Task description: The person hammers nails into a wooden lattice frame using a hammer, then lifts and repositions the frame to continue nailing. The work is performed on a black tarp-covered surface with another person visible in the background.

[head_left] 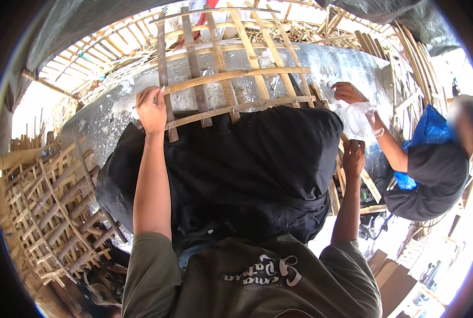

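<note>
Both arms reach up: the left hand (152,110) has fingers curled over the bamboo lattice frame (231,74) edge, the right hand (354,157) clamps a slat at its side. The frame lies across 1 stuffed black sack (236,175).

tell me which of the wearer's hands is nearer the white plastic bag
Right. The right hand grips the frame edge just below the white plastic bag held by a co-worker; the left hand is far across the bamboo frame.
</note>
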Demonstrator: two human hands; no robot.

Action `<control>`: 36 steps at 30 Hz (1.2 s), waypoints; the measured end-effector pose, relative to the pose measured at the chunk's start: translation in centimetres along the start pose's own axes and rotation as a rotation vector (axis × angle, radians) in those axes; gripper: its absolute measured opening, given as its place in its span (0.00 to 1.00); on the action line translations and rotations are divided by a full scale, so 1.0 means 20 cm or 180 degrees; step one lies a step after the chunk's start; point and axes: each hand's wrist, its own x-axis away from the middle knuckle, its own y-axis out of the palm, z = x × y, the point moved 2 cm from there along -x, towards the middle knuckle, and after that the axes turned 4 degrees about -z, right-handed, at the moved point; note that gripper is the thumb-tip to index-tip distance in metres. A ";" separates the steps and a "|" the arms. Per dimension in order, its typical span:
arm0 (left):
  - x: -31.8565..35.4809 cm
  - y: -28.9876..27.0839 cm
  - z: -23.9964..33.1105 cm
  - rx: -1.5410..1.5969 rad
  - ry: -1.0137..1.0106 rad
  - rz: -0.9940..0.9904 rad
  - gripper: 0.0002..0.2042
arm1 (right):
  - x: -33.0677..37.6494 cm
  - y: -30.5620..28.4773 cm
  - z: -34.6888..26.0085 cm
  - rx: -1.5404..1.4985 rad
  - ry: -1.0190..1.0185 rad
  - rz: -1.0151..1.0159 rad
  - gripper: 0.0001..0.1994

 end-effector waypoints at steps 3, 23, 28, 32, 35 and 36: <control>0.00 0.00 -0.01 0.0101 -0.0051 0.0020 0.02 | 0.01 -0.10 -0.05 0.0298 0.0070 0.0059 0.08; 0.00 0.00 -0.02 0.0113 -0.0327 -0.0076 0.03 | -0.36 -0.67 -0.77 -0.2686 -0.0390 0.0897 0.12; 0.00 0.02 -0.04 0.0135 -0.0503 -0.0165 0.04 | -0.65 -0.57 -1.36 -0.3480 -0.0582 -0.0866 0.13; 0.00 0.01 -0.04 0.0150 -0.0478 -0.0158 0.04 | -0.69 -0.38 -1.86 -0.1630 -0.1345 -0.1383 0.12; 0.01 0.00 -0.06 0.0133 -0.0497 -0.0147 0.05 | -0.61 -0.26 -2.17 -0.0578 -0.1772 -0.1611 0.12; 0.01 0.01 -0.06 0.0142 -0.0499 -0.0152 0.05 | -0.59 -0.18 -2.22 -0.0562 -0.1811 -0.1563 0.13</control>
